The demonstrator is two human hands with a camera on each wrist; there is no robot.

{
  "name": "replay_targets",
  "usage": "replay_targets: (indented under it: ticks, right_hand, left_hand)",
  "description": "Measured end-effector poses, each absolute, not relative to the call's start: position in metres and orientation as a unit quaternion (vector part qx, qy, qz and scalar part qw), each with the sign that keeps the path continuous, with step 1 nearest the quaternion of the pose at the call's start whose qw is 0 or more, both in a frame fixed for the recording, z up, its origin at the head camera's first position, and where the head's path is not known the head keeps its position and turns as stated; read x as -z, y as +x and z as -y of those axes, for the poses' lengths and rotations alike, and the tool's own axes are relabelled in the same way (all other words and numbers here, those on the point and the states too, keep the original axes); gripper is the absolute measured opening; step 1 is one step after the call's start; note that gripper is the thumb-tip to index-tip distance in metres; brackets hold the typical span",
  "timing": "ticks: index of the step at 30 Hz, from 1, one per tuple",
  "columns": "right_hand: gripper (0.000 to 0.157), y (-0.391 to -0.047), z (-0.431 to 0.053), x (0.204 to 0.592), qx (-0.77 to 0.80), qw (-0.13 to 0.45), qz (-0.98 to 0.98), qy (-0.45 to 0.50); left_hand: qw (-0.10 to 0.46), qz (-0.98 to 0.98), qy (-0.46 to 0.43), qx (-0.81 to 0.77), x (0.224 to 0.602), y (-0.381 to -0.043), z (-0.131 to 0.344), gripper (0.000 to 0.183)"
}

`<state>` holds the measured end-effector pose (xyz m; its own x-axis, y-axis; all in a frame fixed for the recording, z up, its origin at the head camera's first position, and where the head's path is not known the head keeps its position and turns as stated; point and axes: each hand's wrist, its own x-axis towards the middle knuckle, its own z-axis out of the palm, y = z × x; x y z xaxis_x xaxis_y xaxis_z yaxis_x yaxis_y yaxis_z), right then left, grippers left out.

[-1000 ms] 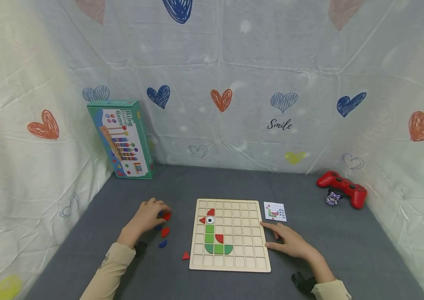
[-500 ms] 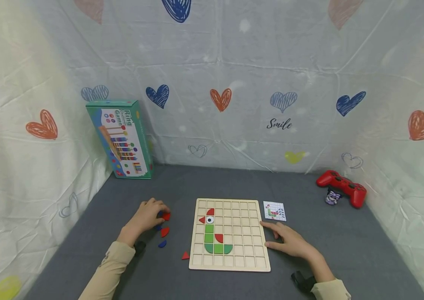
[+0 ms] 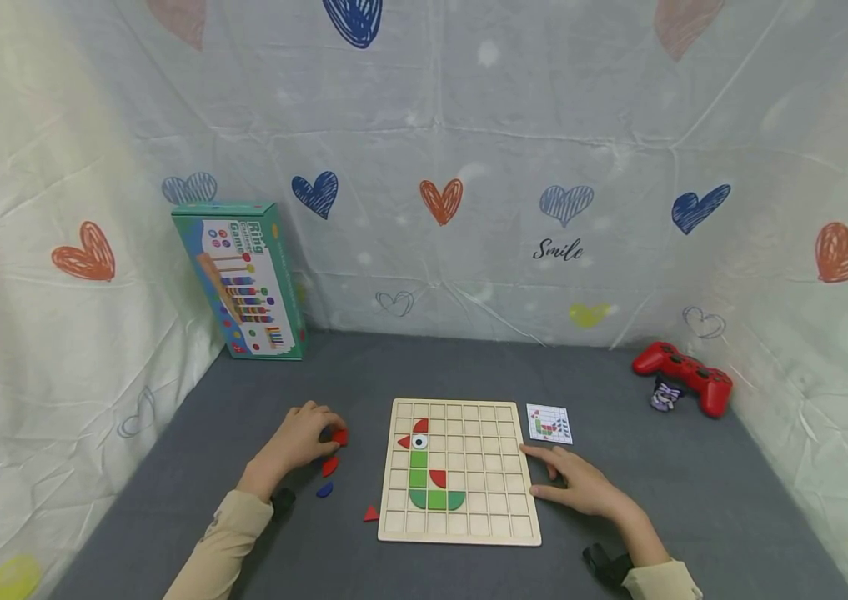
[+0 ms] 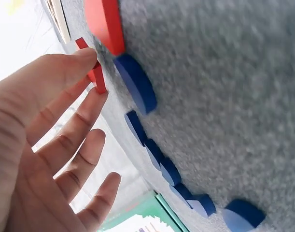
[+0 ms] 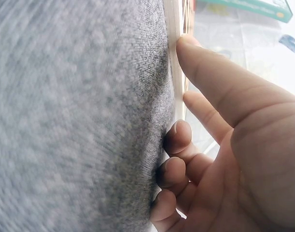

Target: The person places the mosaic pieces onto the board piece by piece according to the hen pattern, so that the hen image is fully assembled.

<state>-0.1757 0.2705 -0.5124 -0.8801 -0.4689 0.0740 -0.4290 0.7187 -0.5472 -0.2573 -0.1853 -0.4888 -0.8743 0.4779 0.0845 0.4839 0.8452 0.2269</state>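
My left hand point(image 3: 302, 437) pinches a red piece point(image 4: 100, 79) between thumb and fingers, just above the cloth left of the board. In the left wrist view it shows nearly edge-on. Beneath it lie another red piece point(image 3: 329, 466) and a blue piece point(image 3: 324, 490). The wooden grid board point(image 3: 494, 483) carries red, green and eye-marked pieces forming a bird's head, neck and lower body. My right hand point(image 3: 577, 483) touches the board's right edge with thumb and index fingertips; its other fingers are bent, as the right wrist view shows.
Several blue pieces point(image 4: 170, 170) lie in a row beside my left hand. A red triangle point(image 3: 371, 514) is by the board's left edge. A pattern card point(image 3: 549, 423) lies off its upper right. Farther back are a red game controller point(image 3: 684, 375), a small figure point(image 3: 665, 395) and a green box point(image 3: 243, 283).
My left hand has lifted the red piece slightly and shifted a little right with it. The right hand stays at the board's edge.
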Motion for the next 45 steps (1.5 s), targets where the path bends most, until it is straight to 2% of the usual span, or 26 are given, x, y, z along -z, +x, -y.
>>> replay_targets:
  ticks: [20, 45]
  right_hand:
    - [0.061, -0.175, -0.269, 0.512, 0.284, 0.028, -0.927, -0.244]
    - [0.061, -0.175, -0.268, 0.511, 0.286, 0.037, -0.929, -0.233]
  left_hand:
    - [0.039, 0.955, -0.264, 0.133, 0.484, -0.237, 0.153, 0.022]
    - [0.053, 0.920, -0.351, 0.164, 0.483, -0.217, 0.087, 0.022]
